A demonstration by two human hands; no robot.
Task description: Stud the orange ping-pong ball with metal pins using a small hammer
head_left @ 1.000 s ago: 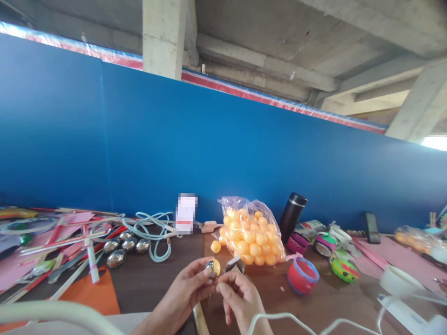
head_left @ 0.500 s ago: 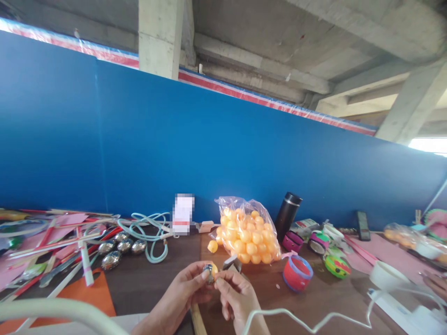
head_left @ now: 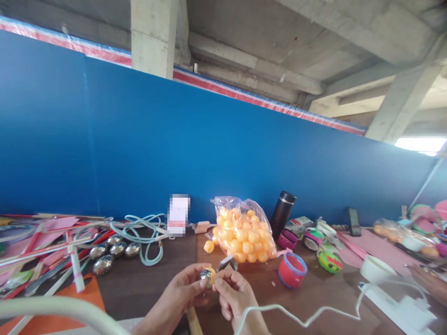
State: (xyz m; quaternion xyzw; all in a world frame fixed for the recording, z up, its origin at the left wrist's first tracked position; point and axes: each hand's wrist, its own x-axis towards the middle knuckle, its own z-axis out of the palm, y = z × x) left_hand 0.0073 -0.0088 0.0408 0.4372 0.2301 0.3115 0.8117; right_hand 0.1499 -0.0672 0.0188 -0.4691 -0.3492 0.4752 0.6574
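A small orange ball point(head_left: 213, 271), partly covered with shiny silver tiles on its left side, is between my hands above the table's front part. My left hand point(head_left: 186, 287) grips it, thumb in front and fingers behind. My right hand point(head_left: 233, 289) is closed in a pinch against the ball's right edge; anything between those fingertips is too small to make out. Just behind my right hand is a dark flat piece point(head_left: 228, 263) with a pale edge. A clear bag point(head_left: 244, 232) full of orange balls stands beyond, with a loose orange ball point(head_left: 208, 246) beside it.
Several silver-tiled balls point(head_left: 104, 264) lie left, near a coiled pale-blue cord point(head_left: 153, 239) and a phone point(head_left: 179, 215). A black bottle point(head_left: 283, 215), a red-and-blue ring-shaped cup point(head_left: 292, 270) and a white tape roll point(head_left: 377, 270) stand right. A white cable point(head_left: 279, 307) crosses in front. Another person's hand point(head_left: 428, 279) is far right.
The ball has turned in my fingers, so more of its silver tiles and orange surface show. The view has shifted slightly right. Both hands keep their hold.
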